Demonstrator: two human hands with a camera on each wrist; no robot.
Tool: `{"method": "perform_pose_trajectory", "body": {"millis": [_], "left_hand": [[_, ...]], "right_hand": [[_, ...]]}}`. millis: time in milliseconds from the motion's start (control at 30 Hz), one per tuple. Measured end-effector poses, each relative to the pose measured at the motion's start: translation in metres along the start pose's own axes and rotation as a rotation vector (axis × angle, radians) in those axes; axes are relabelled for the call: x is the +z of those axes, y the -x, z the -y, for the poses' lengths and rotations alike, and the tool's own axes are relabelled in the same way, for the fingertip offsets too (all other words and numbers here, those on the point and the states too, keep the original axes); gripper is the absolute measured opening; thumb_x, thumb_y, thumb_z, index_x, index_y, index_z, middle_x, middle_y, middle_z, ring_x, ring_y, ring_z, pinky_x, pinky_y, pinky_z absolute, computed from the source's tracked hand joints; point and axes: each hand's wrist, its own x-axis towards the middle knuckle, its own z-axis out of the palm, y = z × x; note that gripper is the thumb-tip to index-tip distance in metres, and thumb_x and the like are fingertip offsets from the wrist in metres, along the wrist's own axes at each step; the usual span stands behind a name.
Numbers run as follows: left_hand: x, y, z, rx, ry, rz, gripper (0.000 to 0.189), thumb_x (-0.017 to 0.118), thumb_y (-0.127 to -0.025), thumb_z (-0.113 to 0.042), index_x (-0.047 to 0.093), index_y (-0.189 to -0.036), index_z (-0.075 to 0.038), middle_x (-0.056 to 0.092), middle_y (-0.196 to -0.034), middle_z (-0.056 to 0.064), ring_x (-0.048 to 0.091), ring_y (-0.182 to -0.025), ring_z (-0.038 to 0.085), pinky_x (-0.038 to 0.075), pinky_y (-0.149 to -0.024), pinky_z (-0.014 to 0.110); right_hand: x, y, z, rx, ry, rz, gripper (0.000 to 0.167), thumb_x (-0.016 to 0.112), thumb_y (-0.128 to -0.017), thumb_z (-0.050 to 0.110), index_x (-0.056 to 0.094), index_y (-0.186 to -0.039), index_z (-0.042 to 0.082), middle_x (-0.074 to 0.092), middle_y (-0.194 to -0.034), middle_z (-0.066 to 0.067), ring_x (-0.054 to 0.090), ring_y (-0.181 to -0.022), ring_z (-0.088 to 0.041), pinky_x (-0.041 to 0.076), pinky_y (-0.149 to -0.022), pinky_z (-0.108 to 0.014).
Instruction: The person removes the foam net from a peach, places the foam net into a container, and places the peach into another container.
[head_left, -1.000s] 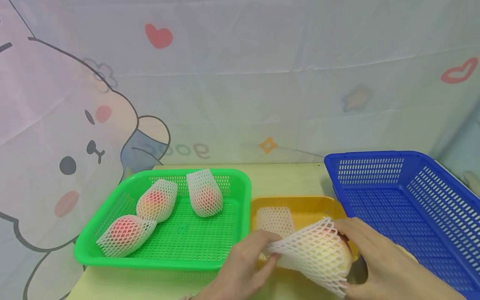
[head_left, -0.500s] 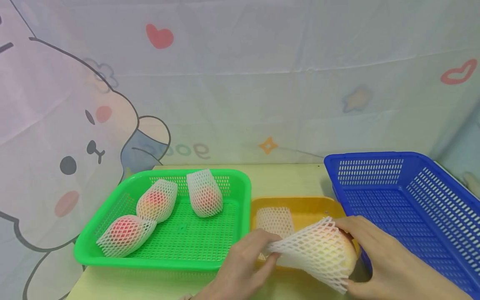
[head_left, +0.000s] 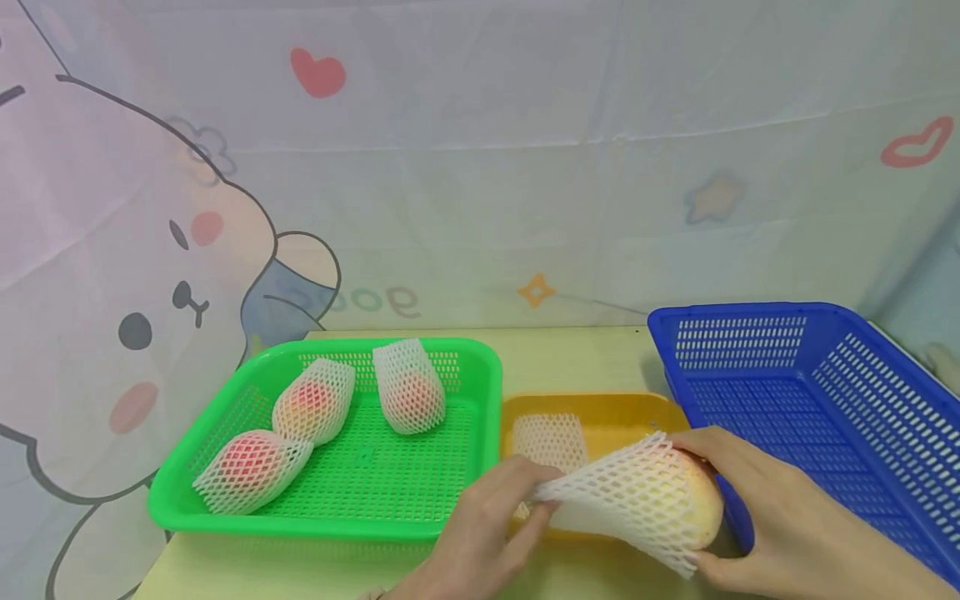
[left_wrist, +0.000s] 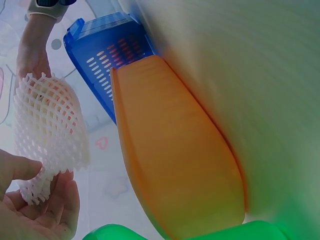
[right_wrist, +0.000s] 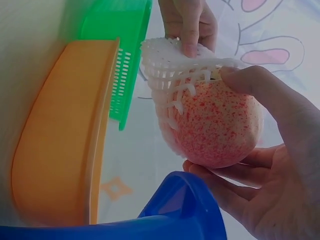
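Observation:
A peach (right_wrist: 220, 125) with pink speckles sits partly inside a white foam net sleeve (head_left: 626, 496), held above the yellow tray. My right hand (head_left: 772, 517) grips the peach at its bare end, thumb on one side and fingers on the other, as the right wrist view shows. My left hand (head_left: 487, 525) pinches the narrow, gathered end of the net between thumb and fingers. In the left wrist view the net (left_wrist: 47, 125) stretches between both hands.
On the left stands a green basket (head_left: 322, 527) with 3 netted peaches. A yellow tray (head_left: 592, 400) holds a net sleeve (head_left: 551, 440). At right is a blue basket (head_left: 750, 312), close to my right hand. A printed cloth (head_left: 480, 208) hangs behind.
My right hand has shifted slightly right with the peach, so more of its bare side shows beyond the net's open end. The left hand has stayed nearly still, pinching the net.

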Motion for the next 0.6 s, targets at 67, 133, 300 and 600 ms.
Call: {"method": "perform_pose_trajectory", "body": {"millis": [67,133,300,600], "left_hand": [[-0.0001,-0.0001,-0.0005,-0.021,0.007,0.005,0.019,0.065,-0.087,-0.006,0.064,-0.105,-0.010,0.067,-0.096,-0.002,0.061,-0.087,0.007,0.047,-0.081,0.010],[0.0000,-0.0003,-0.0005,-0.024,0.007,0.000,0.018,0.065,-0.087,-0.006,0.064,-0.105,-0.010,0.067,-0.096,-0.002,0.061,-0.087,0.007,0.048,-0.081,0.010],[-0.0002,-0.0003,-0.0011,-0.045,0.017,0.004,0.016,0.064,-0.088,-0.006,0.065,-0.104,-0.010,0.067,-0.097,-0.002,0.062,-0.088,0.008,0.048,-0.081,0.010],[0.0001,-0.0002,-0.0005,-0.039,0.010,-0.012,0.015,0.063,-0.089,-0.007,0.067,-0.104,-0.009,0.067,-0.097,-0.002,0.063,-0.090,0.008,0.048,-0.083,0.011]], "right_hand": [[-0.0017,-0.0008,-0.0001,-0.006,0.000,-0.001,0.094,0.091,-0.050,0.040,0.049,-0.133,0.023,0.054,-0.117,0.018,0.053,-0.095,0.003,0.037,-0.084,-0.002],[-0.0032,-0.0014,-0.0005,-0.013,-0.011,0.000,0.093,0.091,-0.052,0.040,0.048,-0.133,0.024,0.054,-0.116,0.019,0.054,-0.094,0.003,0.038,-0.082,-0.001],[-0.0050,-0.0022,-0.0014,-0.034,-0.025,-0.002,0.090,0.090,-0.055,0.043,0.048,-0.132,0.025,0.053,-0.116,0.019,0.054,-0.093,0.003,0.037,-0.082,-0.001],[-0.0092,-0.0010,-0.0017,-0.018,-0.011,0.010,0.090,0.090,-0.054,0.043,0.048,-0.133,0.027,0.053,-0.116,0.021,0.052,-0.091,0.005,0.040,-0.076,-0.004]]}}
